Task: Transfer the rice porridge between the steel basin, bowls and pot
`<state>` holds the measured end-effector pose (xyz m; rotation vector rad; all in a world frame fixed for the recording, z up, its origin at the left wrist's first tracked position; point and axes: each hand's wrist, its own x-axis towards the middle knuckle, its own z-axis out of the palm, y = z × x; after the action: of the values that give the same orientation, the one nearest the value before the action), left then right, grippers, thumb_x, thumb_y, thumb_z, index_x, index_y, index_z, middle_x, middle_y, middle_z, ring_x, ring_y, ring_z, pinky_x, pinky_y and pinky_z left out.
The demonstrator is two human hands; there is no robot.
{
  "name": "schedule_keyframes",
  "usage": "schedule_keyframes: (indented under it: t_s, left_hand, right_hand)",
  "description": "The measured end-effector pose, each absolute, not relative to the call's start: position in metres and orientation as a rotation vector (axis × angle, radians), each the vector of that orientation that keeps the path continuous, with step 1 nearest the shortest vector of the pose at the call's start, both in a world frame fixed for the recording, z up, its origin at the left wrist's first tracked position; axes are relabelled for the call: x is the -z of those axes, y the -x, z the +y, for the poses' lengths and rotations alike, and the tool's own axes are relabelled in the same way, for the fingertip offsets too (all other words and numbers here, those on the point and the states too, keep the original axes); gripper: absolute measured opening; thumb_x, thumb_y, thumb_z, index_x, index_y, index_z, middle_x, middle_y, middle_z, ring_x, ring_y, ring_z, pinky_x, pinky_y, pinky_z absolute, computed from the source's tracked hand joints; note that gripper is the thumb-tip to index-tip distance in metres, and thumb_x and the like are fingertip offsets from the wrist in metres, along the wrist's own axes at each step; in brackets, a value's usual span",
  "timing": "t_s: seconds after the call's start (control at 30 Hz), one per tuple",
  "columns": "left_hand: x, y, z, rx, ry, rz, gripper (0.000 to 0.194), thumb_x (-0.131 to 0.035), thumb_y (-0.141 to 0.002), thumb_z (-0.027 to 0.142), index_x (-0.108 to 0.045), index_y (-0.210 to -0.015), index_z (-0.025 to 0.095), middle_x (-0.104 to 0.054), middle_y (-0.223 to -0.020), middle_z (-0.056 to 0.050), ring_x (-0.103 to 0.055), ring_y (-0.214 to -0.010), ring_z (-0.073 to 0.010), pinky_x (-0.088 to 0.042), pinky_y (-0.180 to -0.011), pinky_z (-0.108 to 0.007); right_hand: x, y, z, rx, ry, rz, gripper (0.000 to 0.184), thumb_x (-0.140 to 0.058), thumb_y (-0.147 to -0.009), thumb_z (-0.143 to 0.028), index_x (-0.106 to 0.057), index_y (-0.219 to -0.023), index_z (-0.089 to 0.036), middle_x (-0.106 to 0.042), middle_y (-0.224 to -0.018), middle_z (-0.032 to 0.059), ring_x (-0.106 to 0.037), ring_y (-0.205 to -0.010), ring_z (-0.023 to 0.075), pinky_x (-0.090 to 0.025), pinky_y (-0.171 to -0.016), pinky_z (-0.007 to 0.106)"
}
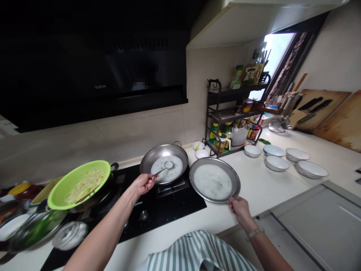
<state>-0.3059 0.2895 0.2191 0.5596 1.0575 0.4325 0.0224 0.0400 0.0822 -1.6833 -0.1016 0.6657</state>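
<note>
My left hand point(146, 183) is closed around the handle of a ladle point(168, 165), whose bowl rests in the milky white liquid of a metal wok point(145, 161) on the stove. With my right hand point(239, 207) I grip the near rim of a wide metal basin point(235, 177). The basin also contains cloudy white liquid and stands beside the wok, partly at the stove's right edge. Two small white bowls point(202, 154) sit behind the basin; one has something yellow in it.
A green colander point(56, 194) of pale shreds stands over the stove's left side. Near it are a glass jar point(70, 235) and a lidded pan point(39, 229). Several bowls point(276, 163) line the right counter, before a condiment rack point(216, 113). The black range hood point(93, 75) hangs above.
</note>
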Motion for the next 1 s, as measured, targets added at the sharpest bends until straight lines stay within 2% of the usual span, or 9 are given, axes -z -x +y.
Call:
schedule_keyframes:
  t_s: [0.47,0.8,1.0]
  left_hand:
    - [-0.237,0.301,0.265,-0.445,-0.611,1.089,0.019,-0.035,-0.082,-0.001,-0.051,-0.084,0.01,-0.04,-0.054,0.006,-0.025,-0.03,0.0014,-0.014,-0.027,-0.008]
    - [-0.262,0.279,0.234,-0.39,-0.803,0.927,0.018,-0.043,-0.076,-0.002,-0.055,-0.084,0.008,-0.044,-0.055,0.003,-0.024,-0.033,0.0012,-0.012,-0.03,-0.009]
    - [-0.235,0.246,0.213,-0.234,-0.889,0.885,0.014,-0.046,-0.076,0.002,-0.055,-0.08,0.011,-0.042,-0.051,0.005,-0.021,-0.034,-0.0001,-0.009,-0.034,-0.013]
  right_hand:
    - [-0.085,-0.022,0.04,-0.676,1.695,-0.101,0.023,-0.06,-0.063,-0.017,-0.04,-0.053,-0.023,-0.046,-0.035,-0.0042,-0.036,-0.031,0.0082,-0.025,-0.033,0.021]
    - [-0.086,-0.022,0.039,-0.677,1.697,-0.107,0.024,-0.061,-0.062,-0.018,-0.04,-0.053,-0.023,-0.046,-0.036,-0.0044,-0.037,-0.032,0.0085,-0.025,-0.033,0.02]
    - [-0.086,-0.021,0.039,-0.676,1.689,-0.103,0.025,-0.062,-0.062,-0.017,-0.039,-0.054,-0.023,-0.046,-0.036,-0.0047,-0.038,-0.032,0.0089,-0.026,-0.033,0.021]
